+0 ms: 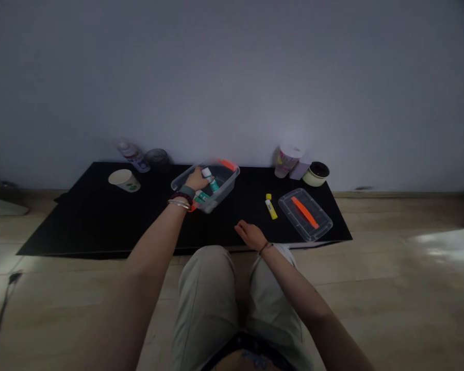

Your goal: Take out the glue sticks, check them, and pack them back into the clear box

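I see the left hand narrowed around a white-capped teal tube inside a clear plastic tub on the black mat. Right hand open, empty, at the mat's near edge, near a yellow-capped glue stick.

The left hand extends forward on a bare forearm, with the fingers curled downward. A dark beaded bracelet and a thin metal bangle encircle the left wrist. The right hand sits lower and closer to the body, palm down, fingers loosely extended, with a thin dark cord band at the wrist.
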Demonstrator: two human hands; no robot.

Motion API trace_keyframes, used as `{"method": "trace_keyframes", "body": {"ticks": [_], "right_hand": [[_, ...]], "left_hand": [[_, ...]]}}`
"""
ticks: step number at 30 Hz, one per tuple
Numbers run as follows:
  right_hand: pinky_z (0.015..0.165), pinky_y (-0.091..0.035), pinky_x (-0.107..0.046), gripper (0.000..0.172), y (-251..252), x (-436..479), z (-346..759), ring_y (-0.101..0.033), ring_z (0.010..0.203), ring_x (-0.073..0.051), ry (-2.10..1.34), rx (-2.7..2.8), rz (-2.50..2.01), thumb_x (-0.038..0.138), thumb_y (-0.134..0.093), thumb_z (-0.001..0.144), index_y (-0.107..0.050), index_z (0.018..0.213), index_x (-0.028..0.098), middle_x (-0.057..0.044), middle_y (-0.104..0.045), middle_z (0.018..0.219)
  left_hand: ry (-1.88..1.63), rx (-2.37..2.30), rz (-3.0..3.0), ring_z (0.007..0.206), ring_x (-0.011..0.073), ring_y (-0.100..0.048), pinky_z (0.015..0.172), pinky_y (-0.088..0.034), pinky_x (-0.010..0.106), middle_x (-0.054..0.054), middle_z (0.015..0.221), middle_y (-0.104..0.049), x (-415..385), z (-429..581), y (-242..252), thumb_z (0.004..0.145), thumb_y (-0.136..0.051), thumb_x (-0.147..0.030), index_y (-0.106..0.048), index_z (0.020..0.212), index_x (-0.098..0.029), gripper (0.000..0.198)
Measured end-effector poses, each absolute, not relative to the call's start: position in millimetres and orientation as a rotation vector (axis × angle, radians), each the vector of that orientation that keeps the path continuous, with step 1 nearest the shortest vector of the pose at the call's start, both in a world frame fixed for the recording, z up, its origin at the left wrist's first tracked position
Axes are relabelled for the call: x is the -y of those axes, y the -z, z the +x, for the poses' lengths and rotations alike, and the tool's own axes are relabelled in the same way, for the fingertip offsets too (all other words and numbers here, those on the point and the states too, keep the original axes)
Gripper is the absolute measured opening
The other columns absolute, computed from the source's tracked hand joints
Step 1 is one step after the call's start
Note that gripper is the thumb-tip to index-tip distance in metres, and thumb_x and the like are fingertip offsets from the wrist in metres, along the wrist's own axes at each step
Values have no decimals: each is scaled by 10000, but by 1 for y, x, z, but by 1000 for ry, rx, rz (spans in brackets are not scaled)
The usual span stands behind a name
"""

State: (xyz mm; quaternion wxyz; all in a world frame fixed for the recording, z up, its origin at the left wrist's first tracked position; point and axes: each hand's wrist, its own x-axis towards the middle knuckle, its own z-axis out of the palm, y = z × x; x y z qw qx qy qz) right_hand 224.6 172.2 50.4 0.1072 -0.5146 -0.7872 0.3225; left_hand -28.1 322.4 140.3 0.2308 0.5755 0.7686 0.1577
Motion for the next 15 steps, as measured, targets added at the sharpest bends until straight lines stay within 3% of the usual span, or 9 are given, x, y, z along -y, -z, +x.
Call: {"method": "trace_keyframes", "body": {"ticks": [2, 5, 11, 15], "right_hand": [[634, -330, -250, 292, -52, -172, 224, -649, 778, -166, -953, 2342, -1518, 431, -409, 1046, -602, 998, 218, -22, -636, 782], [631, -329, -252, 311, -53, -172, 224, -646, 766, -157, -967, 2349, -1514, 446, -412, 1045, -613, 975, 220, -22, -636, 783], [621, -302, -253, 319, -53, -172, 223, -626, 732, -143, -951, 2361, -1517, 456, -434, 1040, -624, 951, 215, -16, -636, 774], [628, -300, -254, 328, -52, -172, 223, -635, 754, -148, -940, 2383, -1502, 455, -435, 1041, -624, 927, 213, -19, -655, 787]], "left_hand": [[-319, -2105, 1589, 999, 257, -700, 834, -492, 292, 151, 1130, -719, -323, -25, -136, 838, -672, -366, -428, 1392, -139, 646], [-188, -2049, 1632, 950, 256, -721, 818, -499, 288, 146, 1083, -738, -326, -21, -131, 855, -653, -333, -435, 1390, -145, 607], [-9, -2109, 1759, 1097, 384, -673, 863, -517, 397, 271, 1188, -683, -334, -21, -116, 797, -713, -362, -537, 1285, -86, 588], [-19, -2133, 1728, 1089, 433, -665, 875, -524, 455, 302, 1102, -697, -338, -29, -105, 706, -777, -350, -641, 1120, -60, 524]]}}
